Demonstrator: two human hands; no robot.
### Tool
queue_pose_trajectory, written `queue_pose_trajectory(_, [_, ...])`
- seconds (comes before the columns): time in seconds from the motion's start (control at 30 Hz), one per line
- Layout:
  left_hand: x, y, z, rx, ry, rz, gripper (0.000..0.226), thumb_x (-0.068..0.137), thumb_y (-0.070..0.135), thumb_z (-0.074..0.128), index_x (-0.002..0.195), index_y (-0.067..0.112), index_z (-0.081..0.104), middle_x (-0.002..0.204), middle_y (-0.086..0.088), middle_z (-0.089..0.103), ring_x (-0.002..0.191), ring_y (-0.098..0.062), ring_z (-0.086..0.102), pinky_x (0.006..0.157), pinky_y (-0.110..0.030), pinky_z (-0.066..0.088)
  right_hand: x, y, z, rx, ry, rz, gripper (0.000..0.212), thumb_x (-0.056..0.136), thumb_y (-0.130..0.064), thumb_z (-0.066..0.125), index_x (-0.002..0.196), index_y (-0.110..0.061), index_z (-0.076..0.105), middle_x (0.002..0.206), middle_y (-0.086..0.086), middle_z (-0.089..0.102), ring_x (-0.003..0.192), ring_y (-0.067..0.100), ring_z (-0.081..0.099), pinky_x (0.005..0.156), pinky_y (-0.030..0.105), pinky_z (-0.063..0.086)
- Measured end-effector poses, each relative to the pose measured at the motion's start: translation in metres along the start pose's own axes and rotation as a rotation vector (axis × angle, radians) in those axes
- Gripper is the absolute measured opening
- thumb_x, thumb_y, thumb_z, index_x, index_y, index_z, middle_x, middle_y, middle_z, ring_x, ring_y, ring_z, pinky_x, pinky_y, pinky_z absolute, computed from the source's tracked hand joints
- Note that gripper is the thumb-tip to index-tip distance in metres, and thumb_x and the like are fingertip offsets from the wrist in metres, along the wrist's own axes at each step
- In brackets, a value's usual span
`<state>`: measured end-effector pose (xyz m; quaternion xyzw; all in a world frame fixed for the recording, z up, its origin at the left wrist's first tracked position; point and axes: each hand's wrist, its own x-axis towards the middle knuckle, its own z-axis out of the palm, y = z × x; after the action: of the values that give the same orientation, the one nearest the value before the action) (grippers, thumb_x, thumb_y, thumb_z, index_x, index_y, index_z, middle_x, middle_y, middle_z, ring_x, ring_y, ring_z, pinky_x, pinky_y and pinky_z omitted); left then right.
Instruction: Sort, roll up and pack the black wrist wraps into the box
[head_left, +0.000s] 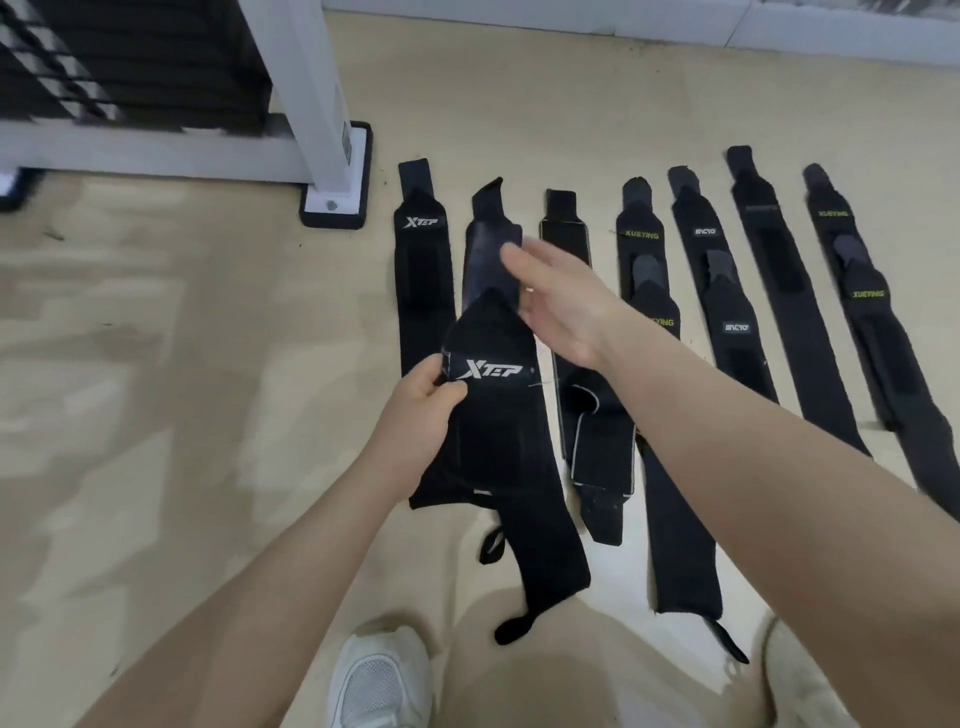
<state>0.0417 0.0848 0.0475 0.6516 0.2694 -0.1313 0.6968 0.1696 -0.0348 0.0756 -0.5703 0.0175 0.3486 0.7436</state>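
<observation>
Several black wrist wraps lie side by side in a row on the beige floor. My left hand (423, 410) grips a black XTEP wrap (493, 415) by its left edge beside the white logo, lifted above the floor, its tail hanging down toward me. My right hand (558, 299) hovers above it with straight fingers, its fingertips at the wrap's raised far end. Another XTEP wrap (422, 291) lies to the left. To the right lie a grey-edged wrap (597, 415), two XUEYING wraps (647, 249) (862, 296) and further ones (727, 291). No box is visible.
A white metal rack leg (332, 171) on a black foot stands at the upper left, with dark stacked goods (130, 62) behind it. A white baseboard (675, 26) runs along the back. My white shoe (379, 675) and beige trousers are at the bottom.
</observation>
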Motion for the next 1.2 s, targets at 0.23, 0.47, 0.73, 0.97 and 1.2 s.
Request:
queue_pose_trajectory(0.23, [0.038,-0.014,-0.015,0.070,-0.044,-0.098,0.024,0.094,0.039,0.047,0.094,0.021,0.062,0.098,-0.001,0.069,0.096,-0.021,0.066,0.086,-0.039,0.051,0.029,0.049,-0.005,-0.535,0.155,0.184,0.023,0.094,0.003,0.042,0.100,-0.009,0.060,0.088,0.013,0.064,0.079,0.027,0.061,0.069,0.033,0.051])
queue_pose_trajectory(0.47, [0.099,-0.028,-0.041,0.122,0.156,-0.062,0.013,0.097,0.021,0.046,0.104,0.026,0.057,0.104,-0.002,0.066,0.098,-0.022,0.063,0.093,-0.047,0.050,0.085,0.059,0.010,-0.482,0.173,0.236,0.045,0.091,-0.006,0.052,0.135,-0.014,0.046,0.097,0.003,0.059,0.086,0.017,0.058,0.098,0.038,0.047])
queue_pose_trajectory(0.73, [0.168,-0.040,-0.050,0.118,0.182,-0.089,0.011,0.097,0.022,0.047,0.102,0.016,0.055,0.090,0.001,0.060,0.089,-0.019,0.058,0.080,-0.032,0.048,0.146,0.072,0.009,-0.687,0.163,0.172,0.048,0.097,-0.001,0.041,0.138,-0.022,0.027,0.122,0.002,0.050,0.093,0.010,0.054,0.068,0.011,0.046])
queue_pose_trajectory(0.97, [0.200,-0.064,-0.054,0.155,0.197,-0.109,0.020,0.098,0.021,0.045,0.109,0.010,0.058,0.104,-0.008,0.064,0.095,-0.023,0.060,0.083,-0.034,0.049,0.182,0.099,0.005,-1.281,0.035,0.102,0.061,0.095,0.004,0.036,0.150,-0.019,0.022,0.136,0.010,0.040,0.111,0.023,0.051,0.085,0.021,0.039])
queue_pose_trajectory(1.2, [0.218,-0.063,-0.053,0.300,0.178,-0.077,0.020,0.097,0.020,0.046,0.109,0.007,0.056,0.096,-0.003,0.059,0.087,-0.019,0.056,0.071,-0.026,0.040,0.193,0.111,0.002,-1.617,0.061,0.364,0.079,0.091,-0.001,0.046,0.151,-0.029,0.003,0.134,0.014,0.034,0.103,0.030,0.052,0.075,0.039,0.048])
